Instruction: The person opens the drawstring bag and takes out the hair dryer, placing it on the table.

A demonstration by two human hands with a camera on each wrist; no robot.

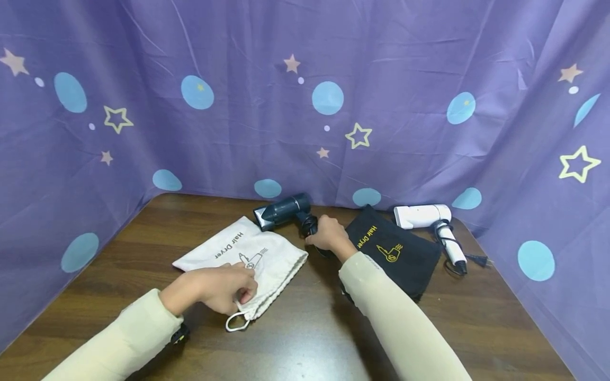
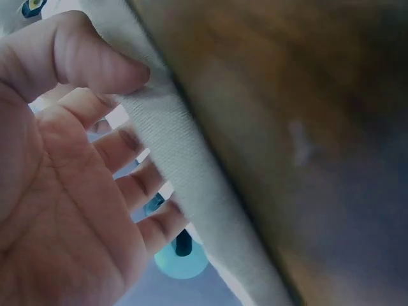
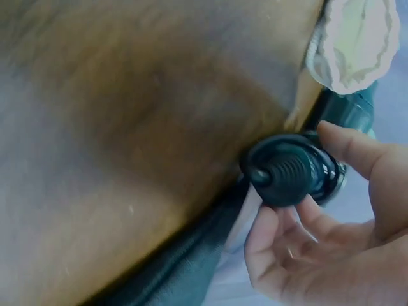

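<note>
In the head view my right hand grips the cord-wrapped handle of a dark hair dryer, whose nozzle points left. The right wrist view shows the thumb and fingers around the handle end and its coiled black cord. A white drawstring bag printed "Hair Dryer" lies flat with its gathered mouth toward the right front. My left hand is over the bag's near edge, its thumb and fingers pinching the cloth in the left wrist view. A cord loop hangs out beside it.
Right of the dark dryer lies a black "Hair Dryer" bag, partly behind the right sleeve. Beyond it rests a white hair dryer with its cord around the handle and a plug. A purple curtain encloses the wooden table.
</note>
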